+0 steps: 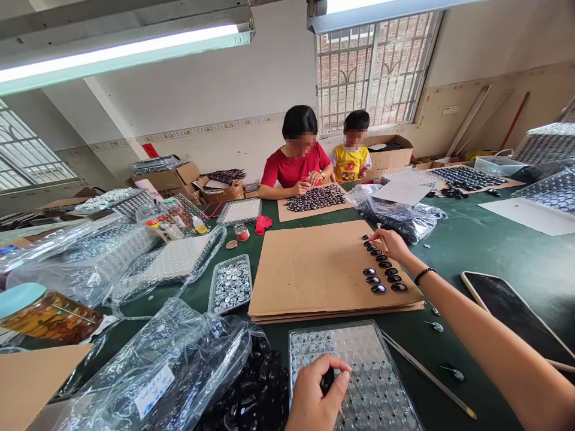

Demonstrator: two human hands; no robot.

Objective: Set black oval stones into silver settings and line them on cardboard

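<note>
My left hand (320, 389) is curled over a clear compartment tray (372, 377) at the bottom, thumb and forefinger closed around a shiny black piece (327, 382), mostly hidden by the fingers. The tray holds small clear and silvery round parts. My right hand (390, 244) grips a thin pale stick (380, 227) above the right side of a cardboard sheet (300, 269). Beneath its fingertips lie glossy black oval pieces (399, 287), arranged in slanting rows on the cardboard. Whether the stick touches a piece I cannot tell.
A plastic box of silvery discs (231, 284) stands left of the cardboard. A clear bag (179, 353) with black pieces lies at front left. A phone (512, 308) and a long thin rod (431, 374) lie at right. Two people (296, 161) sit across the table.
</note>
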